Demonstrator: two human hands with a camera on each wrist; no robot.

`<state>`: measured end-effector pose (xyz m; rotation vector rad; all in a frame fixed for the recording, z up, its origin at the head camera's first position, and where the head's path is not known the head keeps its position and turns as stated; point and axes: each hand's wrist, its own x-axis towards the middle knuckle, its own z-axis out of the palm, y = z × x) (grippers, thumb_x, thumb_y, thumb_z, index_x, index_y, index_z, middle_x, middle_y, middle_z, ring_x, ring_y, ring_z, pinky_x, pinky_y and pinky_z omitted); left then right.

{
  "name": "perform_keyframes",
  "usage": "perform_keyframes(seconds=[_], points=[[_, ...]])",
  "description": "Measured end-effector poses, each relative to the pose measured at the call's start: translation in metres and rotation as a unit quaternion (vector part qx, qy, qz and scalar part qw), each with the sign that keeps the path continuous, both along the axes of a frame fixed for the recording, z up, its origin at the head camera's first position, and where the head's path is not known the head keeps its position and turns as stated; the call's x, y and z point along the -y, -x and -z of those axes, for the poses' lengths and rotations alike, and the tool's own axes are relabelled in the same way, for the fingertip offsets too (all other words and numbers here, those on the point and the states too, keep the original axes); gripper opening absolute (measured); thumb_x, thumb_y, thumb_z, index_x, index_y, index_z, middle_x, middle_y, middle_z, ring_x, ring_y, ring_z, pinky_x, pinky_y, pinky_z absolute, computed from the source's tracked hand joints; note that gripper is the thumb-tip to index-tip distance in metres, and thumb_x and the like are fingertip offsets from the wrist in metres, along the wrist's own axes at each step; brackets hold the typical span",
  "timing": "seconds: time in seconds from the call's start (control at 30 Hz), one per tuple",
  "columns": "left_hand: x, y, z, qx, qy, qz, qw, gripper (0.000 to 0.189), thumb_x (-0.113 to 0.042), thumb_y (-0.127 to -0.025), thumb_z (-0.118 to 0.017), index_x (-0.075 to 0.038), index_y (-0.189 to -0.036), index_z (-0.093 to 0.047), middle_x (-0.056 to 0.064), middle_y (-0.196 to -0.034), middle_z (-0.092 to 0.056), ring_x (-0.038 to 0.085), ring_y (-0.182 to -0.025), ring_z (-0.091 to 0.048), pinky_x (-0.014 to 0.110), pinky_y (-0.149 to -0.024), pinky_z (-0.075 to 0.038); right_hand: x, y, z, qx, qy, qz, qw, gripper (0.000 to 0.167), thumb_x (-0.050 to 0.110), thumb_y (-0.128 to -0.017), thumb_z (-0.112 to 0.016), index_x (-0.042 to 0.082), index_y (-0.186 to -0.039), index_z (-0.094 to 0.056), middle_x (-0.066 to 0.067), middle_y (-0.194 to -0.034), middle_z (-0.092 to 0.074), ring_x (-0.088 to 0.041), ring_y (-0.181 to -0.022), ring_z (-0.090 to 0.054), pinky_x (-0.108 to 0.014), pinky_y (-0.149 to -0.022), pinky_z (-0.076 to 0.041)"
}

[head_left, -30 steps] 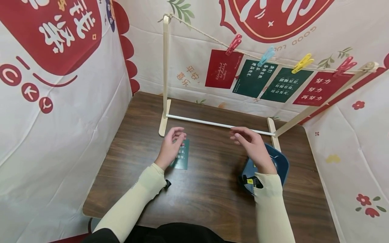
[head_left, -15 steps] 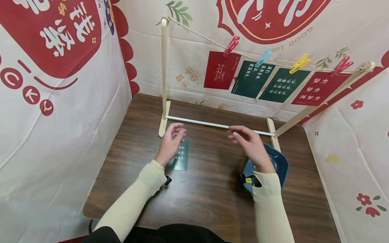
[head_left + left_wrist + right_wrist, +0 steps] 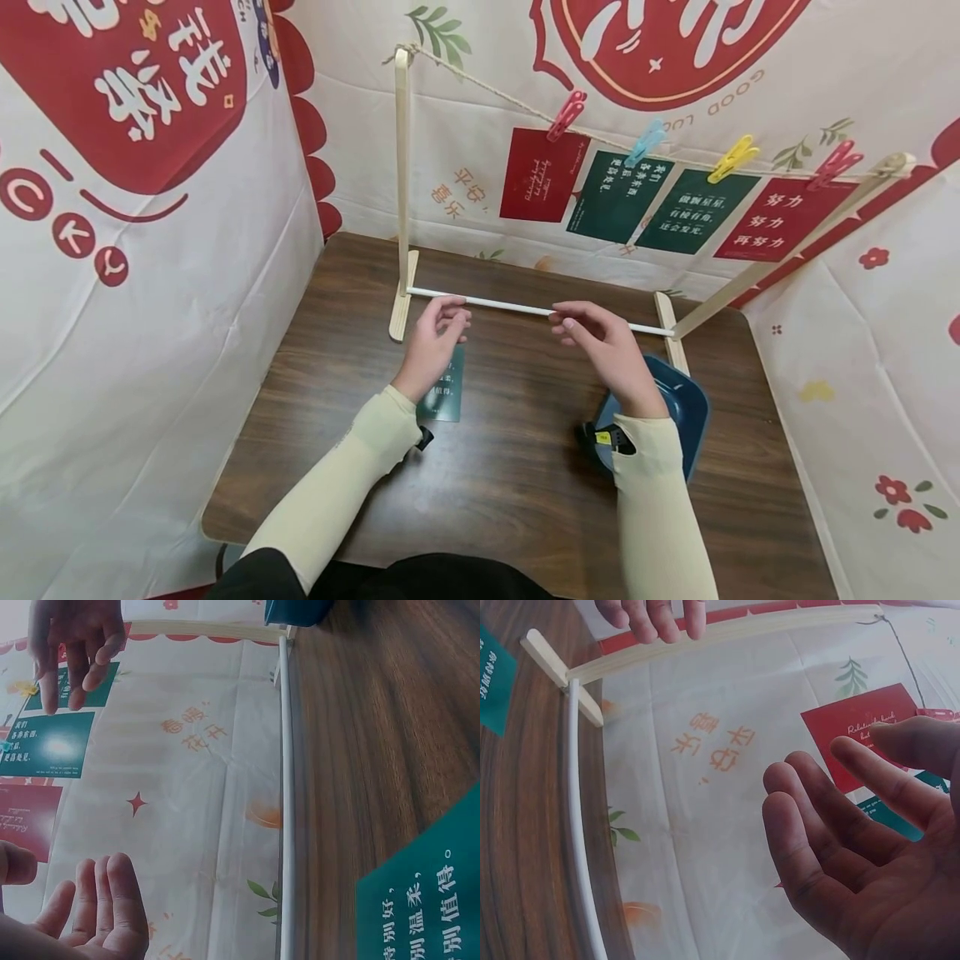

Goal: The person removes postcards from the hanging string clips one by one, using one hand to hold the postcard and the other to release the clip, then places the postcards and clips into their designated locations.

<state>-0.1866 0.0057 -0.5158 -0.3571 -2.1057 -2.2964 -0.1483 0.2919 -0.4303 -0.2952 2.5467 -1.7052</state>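
Observation:
Over the table my left hand [image 3: 433, 346] holds nothing, its fingers loosely bent. It overlaps the top of a green card [image 3: 444, 402] with white writing that lies on the tabletop. Level with it, my right hand [image 3: 603, 346] is also bare, fingers relaxed and slightly curved in the right wrist view. Behind the right wrist sits a blue plastic tray [image 3: 692, 407], partly hidden by the arm. From a rope hang a red card [image 3: 542, 179], a green card [image 3: 617, 200], another green card [image 3: 697, 212] and a red card [image 3: 780, 223], each under a clothespin.
A wooden post [image 3: 402, 167] on the left and a slanting post [image 3: 795, 250] on the right carry the rope [image 3: 495, 90]. A white rod [image 3: 510, 307] joins their feet low across the wooden table [image 3: 517, 467]. Printed cloth walls surround it.
My left hand has shifted a little right and forward, while my right hand has drifted slightly left. They are closer together. The cards and the tray stay put.

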Motion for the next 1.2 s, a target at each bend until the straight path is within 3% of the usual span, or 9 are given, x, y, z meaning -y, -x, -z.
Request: perform_keyframes(seconds=[0.23, 0.57, 0.67, 0.83, 1.07, 1.2], points=[[-0.002, 0.007, -0.006, -0.008, 0.013, 0.006, 0.9999, 0.027, -0.011, -0.113, -0.058, -0.003, -0.139, -0.06, 0.012, -0.118, -0.069, 0.025, -0.107, -0.07, 0.038, -0.09, -0.063, 0.002, 0.002, -0.003, -0.002, 0.009, -0.004, 0.9999, 0.036, 0.022, -0.113, -0.062, 0.005, -0.144, -0.066, -0.017, -0.134, -0.069, -0.033, -0.119, -0.069, -0.032, -0.098, -0.06], [-0.006, 0.015, -0.013, -0.016, 0.032, 0.009, 0.9993, 0.027, -0.01, -0.113, -0.059, -0.004, -0.139, -0.06, 0.013, -0.118, -0.069, 0.024, -0.105, -0.069, 0.049, -0.092, -0.062, 0.006, 0.007, -0.012, 0.004, 0.002, -0.004, 1.0, 0.034, 0.024, -0.112, -0.065, 0.008, -0.142, -0.068, -0.015, -0.134, -0.07, -0.034, -0.118, -0.069, -0.032, -0.099, -0.06], [-0.008, 0.019, -0.016, -0.02, 0.037, 0.008, 0.9991, 0.028, -0.011, -0.112, -0.061, -0.004, -0.139, -0.06, 0.016, -0.118, -0.069, 0.024, -0.103, -0.069, 0.047, -0.091, -0.063, 0.006, 0.01, -0.013, 0.003, -0.007, -0.009, 0.9999, 0.034, 0.023, -0.112, -0.064, 0.007, -0.142, -0.068, -0.015, -0.134, -0.069, -0.033, -0.118, -0.069, -0.034, -0.101, -0.06], [-0.011, 0.029, -0.02, -0.027, 0.043, 0.002, 0.9987, 0.028, -0.012, -0.113, -0.061, -0.004, -0.139, -0.061, 0.014, -0.117, -0.07, 0.025, -0.102, -0.07, 0.043, -0.089, -0.063, 0.007, 0.016, -0.017, -0.005, -0.015, -0.016, 0.9997, 0.035, 0.023, -0.112, -0.064, 0.007, -0.143, -0.067, -0.016, -0.136, -0.069, -0.03, -0.116, -0.07, -0.03, -0.099, -0.06], [-0.019, 0.048, -0.028, -0.027, 0.058, 0.004, 0.998, 0.027, -0.014, -0.113, -0.06, -0.006, -0.139, -0.061, 0.01, -0.116, -0.072, 0.024, -0.1, -0.071, 0.048, -0.089, -0.063, 0.008, 0.031, -0.024, -0.018, -0.027, -0.022, 0.9992, 0.038, 0.02, -0.113, -0.063, 0.004, -0.147, -0.064, -0.017, -0.136, -0.069, -0.04, -0.118, -0.069, -0.027, -0.095, -0.061], [-0.022, 0.06, -0.037, -0.025, 0.063, 0.008, 0.9977, 0.029, -0.015, -0.113, -0.059, -0.006, -0.141, -0.061, 0.009, -0.119, -0.073, 0.022, -0.103, -0.071, 0.046, -0.09, -0.063, 0.012, 0.04, -0.033, -0.026, -0.03, -0.025, 0.9989, 0.039, 0.019, -0.113, -0.063, 0.003, -0.148, -0.063, -0.019, -0.138, -0.068, -0.037, -0.117, -0.07, -0.027, -0.095, -0.061]])
